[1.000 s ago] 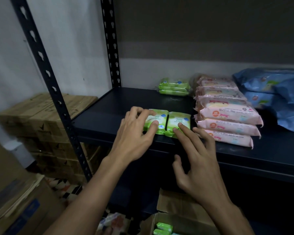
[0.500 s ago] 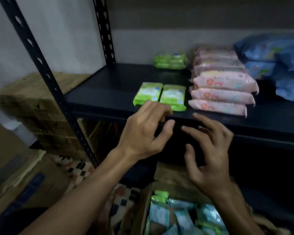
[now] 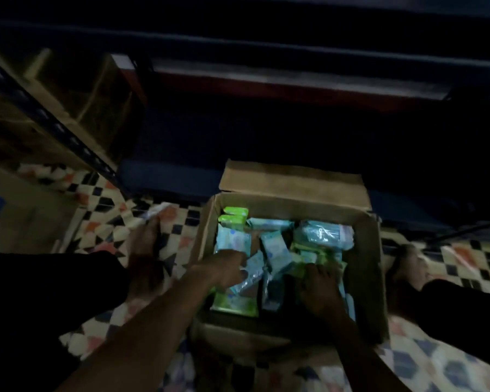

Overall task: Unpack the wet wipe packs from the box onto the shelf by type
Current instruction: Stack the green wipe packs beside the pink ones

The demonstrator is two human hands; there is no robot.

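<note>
Head view, looking steeply down, dim and motion-blurred. Open cardboard box (image 3: 290, 199) on a patterned tile floor (image 3: 102, 222), far flap folded back toward the dark lower shelf (image 3: 266, 69). Inside the box, a jumble of wet wipe packs: green packs (image 3: 234, 219) standing on edge in the far-left corner, pale blue packs (image 3: 275, 247) tilted through the middle, a clear-wrapped bundle (image 3: 323, 234) at the far right, another green pack (image 3: 234, 302) lying flat at the near-left corner. No packs visible on the shelf from this angle; shelf front only a dark band across the top.

Left hand (image 3: 224, 268) reaching into the box from the near-left, fingers (image 3: 239, 257) extended toward the middle, touching or just above a pale blue pack (image 3: 251, 274); grip impossible to tell through the blur. Right hand (image 3: 320, 287) inside the box on the near-right, back of hand up, fingers (image 3: 313, 268) pointing away over a green pack (image 3: 309, 254); whether curled round it or merely resting on it, impossible to tell.

Bare feet either side of the box: left foot (image 3: 145, 250) on the tiles just left of it, right foot (image 3: 408, 267) just right of it. Dark trouser legs at both lower edges. Perforated shelf upright (image 3: 54, 125) slanting across the upper left, brown cartons (image 3: 91, 94) stacked behind it. Another carton (image 3: 26, 216) at the far left edge, partly cut off.
</note>
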